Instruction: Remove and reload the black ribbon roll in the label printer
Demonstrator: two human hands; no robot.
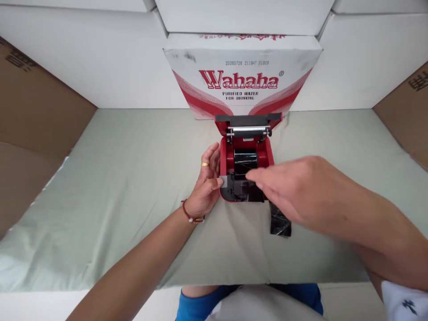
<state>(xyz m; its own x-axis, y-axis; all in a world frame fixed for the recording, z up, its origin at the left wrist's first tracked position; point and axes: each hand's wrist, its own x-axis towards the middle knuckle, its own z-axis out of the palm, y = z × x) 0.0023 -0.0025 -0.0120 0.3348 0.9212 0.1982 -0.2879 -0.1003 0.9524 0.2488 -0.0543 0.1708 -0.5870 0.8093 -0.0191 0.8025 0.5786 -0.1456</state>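
A small red and black printer (224, 156) stands on the cloth with its lid (249, 120) swung up at the back. Inside sits a roll of glossy black film (245, 158), its film running down over the front. My left hand (209, 180) grips the printer's left side, thumb on a grey tab and fingers along the wall. Over the front right of the printer is my right hand (290, 187), slightly blurred. Its fingers are pressed together, tips at the film just below the roll; what they hold is hidden. A loose black strip (281, 223) lies on the cloth below that hand.
Behind the printer stands a white and red Wahaha water carton (242, 67), against white boxes (100, 58). Brown cardboard (36, 111) borders the left side, and more cardboard (406, 111) the right. A pale green cloth (133, 178) covers the table.
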